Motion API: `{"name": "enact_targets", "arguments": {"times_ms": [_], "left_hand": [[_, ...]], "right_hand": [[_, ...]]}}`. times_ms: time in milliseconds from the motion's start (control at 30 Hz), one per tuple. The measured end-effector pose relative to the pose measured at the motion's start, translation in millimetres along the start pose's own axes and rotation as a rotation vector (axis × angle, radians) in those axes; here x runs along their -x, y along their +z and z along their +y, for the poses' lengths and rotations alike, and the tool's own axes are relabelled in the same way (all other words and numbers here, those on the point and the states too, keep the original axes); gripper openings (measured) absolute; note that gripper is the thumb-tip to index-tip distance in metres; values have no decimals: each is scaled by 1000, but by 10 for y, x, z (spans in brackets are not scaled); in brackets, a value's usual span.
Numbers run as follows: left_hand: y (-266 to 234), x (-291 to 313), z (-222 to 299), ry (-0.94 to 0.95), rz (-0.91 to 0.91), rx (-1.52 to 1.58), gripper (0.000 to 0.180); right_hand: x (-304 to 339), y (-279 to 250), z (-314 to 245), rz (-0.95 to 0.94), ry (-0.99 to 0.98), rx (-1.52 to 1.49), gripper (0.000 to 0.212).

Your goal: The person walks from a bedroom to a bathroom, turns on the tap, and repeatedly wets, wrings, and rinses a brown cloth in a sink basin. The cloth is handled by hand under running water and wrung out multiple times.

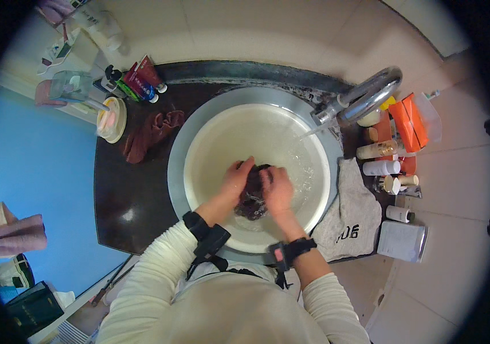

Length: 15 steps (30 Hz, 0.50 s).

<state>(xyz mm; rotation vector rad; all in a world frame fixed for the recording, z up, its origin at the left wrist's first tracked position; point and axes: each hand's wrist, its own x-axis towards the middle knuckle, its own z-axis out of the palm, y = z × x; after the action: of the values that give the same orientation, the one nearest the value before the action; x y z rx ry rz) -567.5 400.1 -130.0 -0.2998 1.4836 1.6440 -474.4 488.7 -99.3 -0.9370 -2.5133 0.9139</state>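
A dark, wet, crumpled cloth (251,205) is bunched between my two hands over the white basin (190,178). My left hand (235,182) grips its left side, with the thumb toward the far edge. On the other side my right hand (278,189) closes over it, the fingers curled and slightly blurred. Cloudy water fills the basin, which sits inside the grey-blue sink (177,189). From the chrome faucet (365,97) at the far right, a thin stream runs into the water and stirs bubbles near my right hand. The cloth's lower part seems to touch the water.
A brown cloth (152,136) lies on the dark counter (124,195) at left. Behind it are several tubes (142,80) and a soap dish (112,120). A grey towel (348,212) drapes right of the sink, beside several bottles (381,167) and an orange packet (408,123).
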Motion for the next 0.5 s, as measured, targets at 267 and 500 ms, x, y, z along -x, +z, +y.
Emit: {"name": "enact_targets", "arguments": {"times_ms": [267,500], "left_hand": [[-333,7,-83,534,258,-1635,44],[139,683,-46,536,-28,-1335,41]], "right_hand": [[36,428,806,-310,16,386,25],[-101,-138,173,-353,774,-909,33]]}}
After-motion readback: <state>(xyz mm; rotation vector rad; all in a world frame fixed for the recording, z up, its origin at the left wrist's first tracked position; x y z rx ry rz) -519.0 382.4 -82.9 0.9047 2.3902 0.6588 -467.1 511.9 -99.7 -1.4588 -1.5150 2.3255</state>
